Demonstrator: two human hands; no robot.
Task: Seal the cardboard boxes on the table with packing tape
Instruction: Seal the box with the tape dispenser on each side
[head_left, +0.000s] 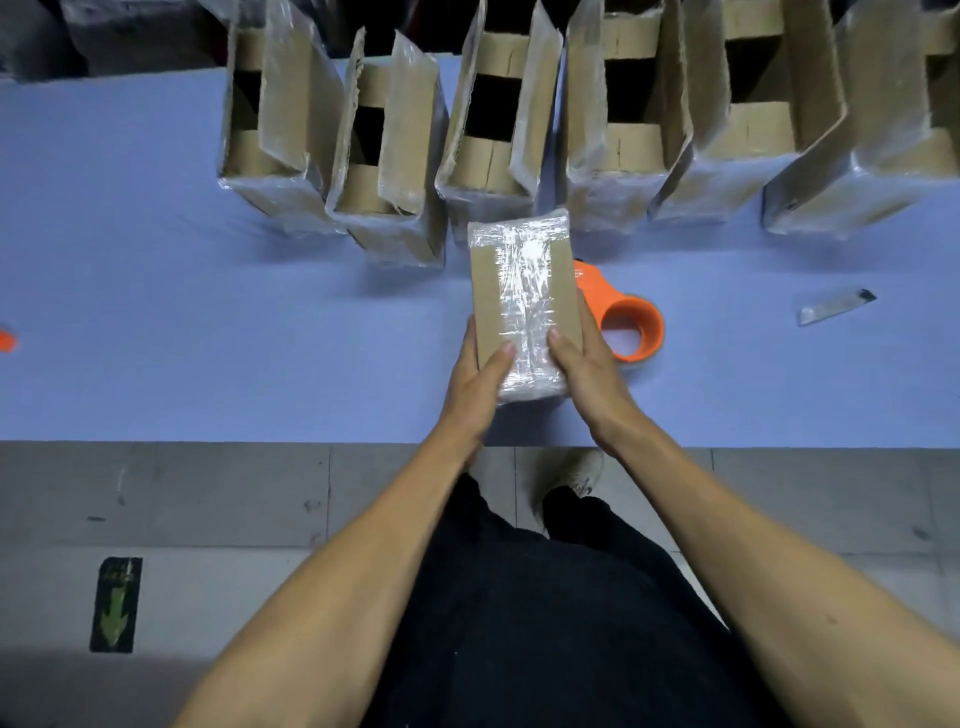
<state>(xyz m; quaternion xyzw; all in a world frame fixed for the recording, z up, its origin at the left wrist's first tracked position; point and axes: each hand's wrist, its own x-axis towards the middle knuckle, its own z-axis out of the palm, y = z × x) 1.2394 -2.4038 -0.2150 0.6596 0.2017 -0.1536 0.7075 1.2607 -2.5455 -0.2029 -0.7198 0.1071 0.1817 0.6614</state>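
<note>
A closed cardboard box (493, 301) with clear tape down its top seam stands upright near the front of the blue table (156, 312). My left hand (475, 384) grips its left side, thumb laid on the top. My right hand (584, 374) grips its right side, thumb on the taped strip. An orange tape dispenser (626, 317) lies on the table just right of the box, partly hidden behind it and my right hand.
Several open cardboard boxes (387, 166) with tape-covered flaps stand in a row along the back of the table. A small utility knife (834, 306) lies at the right. An orange object (6, 340) shows at the left edge. The grey floor lies below the table's front edge.
</note>
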